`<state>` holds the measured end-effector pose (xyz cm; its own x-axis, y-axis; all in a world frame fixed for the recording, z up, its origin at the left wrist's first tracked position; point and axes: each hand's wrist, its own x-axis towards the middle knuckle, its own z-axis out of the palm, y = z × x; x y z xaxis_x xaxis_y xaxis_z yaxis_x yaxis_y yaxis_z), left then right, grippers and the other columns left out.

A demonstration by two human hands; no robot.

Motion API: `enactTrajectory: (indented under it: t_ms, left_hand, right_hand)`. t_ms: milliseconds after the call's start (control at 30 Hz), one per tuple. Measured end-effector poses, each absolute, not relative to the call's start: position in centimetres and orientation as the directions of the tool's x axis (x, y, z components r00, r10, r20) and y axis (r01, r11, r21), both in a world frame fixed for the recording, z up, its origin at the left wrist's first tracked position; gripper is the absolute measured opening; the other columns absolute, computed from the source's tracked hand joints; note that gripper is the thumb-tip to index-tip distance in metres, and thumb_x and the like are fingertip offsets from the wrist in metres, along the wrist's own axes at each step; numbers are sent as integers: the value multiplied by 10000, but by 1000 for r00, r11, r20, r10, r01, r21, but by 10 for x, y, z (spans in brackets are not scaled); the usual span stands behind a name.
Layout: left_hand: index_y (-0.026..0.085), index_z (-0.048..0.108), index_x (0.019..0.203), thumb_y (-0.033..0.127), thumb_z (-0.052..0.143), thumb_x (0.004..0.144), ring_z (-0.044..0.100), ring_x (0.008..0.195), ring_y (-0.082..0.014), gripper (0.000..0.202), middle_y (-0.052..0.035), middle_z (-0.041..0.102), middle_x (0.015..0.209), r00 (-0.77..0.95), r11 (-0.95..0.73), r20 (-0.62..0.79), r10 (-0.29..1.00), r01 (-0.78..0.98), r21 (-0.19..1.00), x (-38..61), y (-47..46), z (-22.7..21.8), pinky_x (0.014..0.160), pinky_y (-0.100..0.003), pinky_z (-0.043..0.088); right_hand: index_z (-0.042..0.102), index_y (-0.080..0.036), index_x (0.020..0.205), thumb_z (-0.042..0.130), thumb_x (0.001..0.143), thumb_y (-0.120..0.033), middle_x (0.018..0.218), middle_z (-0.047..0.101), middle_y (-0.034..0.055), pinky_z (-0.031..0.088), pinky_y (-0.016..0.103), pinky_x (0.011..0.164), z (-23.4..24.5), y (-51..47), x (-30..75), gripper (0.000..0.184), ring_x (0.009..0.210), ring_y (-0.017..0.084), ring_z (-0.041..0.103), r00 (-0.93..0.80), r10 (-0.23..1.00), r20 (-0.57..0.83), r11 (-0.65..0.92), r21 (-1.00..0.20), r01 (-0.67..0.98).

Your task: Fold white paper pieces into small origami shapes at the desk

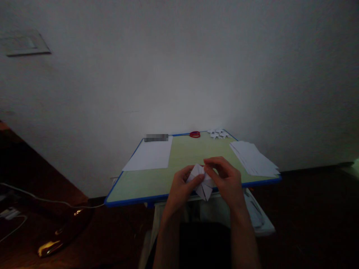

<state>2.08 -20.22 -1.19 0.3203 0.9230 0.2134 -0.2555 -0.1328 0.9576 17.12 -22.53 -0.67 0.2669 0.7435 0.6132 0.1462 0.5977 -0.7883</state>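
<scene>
A small piece of folded white paper (pixel 202 190) is held between my two hands, just over the near edge of the table. My left hand (pixel 181 185) grips its left side, with the thumb lying across the front of the paper. On the upper right, my right hand (pixel 225 175) pinches the paper between thumb and fingertips. Creases and pointed flaps show on the paper, and its lower end comes to a point. Part of it is hidden behind the fingers.
The pale green table (pixel 193 151) has a blue rim and stands against a wall. White sheets (pixel 153 155) lie at left, a stack of paper (pixel 255 158) at right. Red-handled scissors (pixel 195 134) and several folded paper pieces (pixel 218 134) sit along the back. A white cable (pixel 53 201) runs at left.
</scene>
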Motion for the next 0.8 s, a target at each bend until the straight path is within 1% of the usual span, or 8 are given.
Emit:
enactTrajectory:
  t_ms: [133, 300, 500, 633, 700, 800]
  left_hand:
    - [152, 791, 1036, 337, 850, 772, 696, 815, -202, 328, -68, 794, 950, 293, -170, 231, 928, -222, 960, 20, -202, -10, 735, -268, 530]
    - [158, 791, 1080, 321, 834, 785, 699, 868, -217, 340, -82, 796, 1019, 271, -180, 236, 933, -216, 960, 20, -201, -11, 750, -270, 529]
    - [154, 790, 1048, 326, 834, 786, 683, 828, -202, 316, -67, 785, 951, 266, -187, 244, 933, -222, 957, 20, -200, -11, 737, -264, 525]
    - [156, 790, 1050, 329, 824, 804, 679, 826, -188, 302, -66, 784, 966, 267, -211, 266, 926, -218, 953, 19, -201, -11, 730, -248, 522]
    - [154, 788, 1039, 340, 825, 805, 680, 817, -182, 301, -65, 783, 957, 262, -222, 276, 925, -217, 950, 19, -201, -9, 722, -241, 524]
    - [144, 770, 1061, 352, 848, 775, 687, 775, -177, 362, -66, 785, 920, 249, -234, 288, 925, -225, 946, 20, -202, -7, 688, -237, 534]
  right_hand:
    - [758, -242, 983, 730, 873, -190, 967, 704, 36, 554, 326, 798, -7, -224, 171, 125, 910, 196, 672, 260, 742, 618, 603, -785, 143]
    - [754, -247, 987, 734, 876, -187, 964, 696, 23, 544, 321, 815, -6, -224, 170, 128, 909, 184, 665, 267, 737, 621, 609, -781, 137]
    - [752, -252, 1003, 727, 886, -178, 971, 692, 16, 536, 312, 821, -5, -225, 170, 141, 915, 176, 659, 261, 738, 622, 609, -781, 141]
    - [752, -258, 1051, 719, 906, -206, 1023, 695, 28, 539, 327, 836, -5, -223, 172, 157, 929, 181, 669, 180, 751, 636, 611, -772, 176]
    - [754, -254, 1031, 733, 899, -222, 1021, 703, 33, 538, 333, 830, -6, -223, 174, 137, 920, 185, 671, 152, 760, 632, 602, -772, 204]
    - [760, -242, 976, 754, 883, -255, 987, 712, 41, 531, 336, 809, -6, -223, 176, 94, 898, 193, 665, 143, 771, 621, 580, -776, 247]
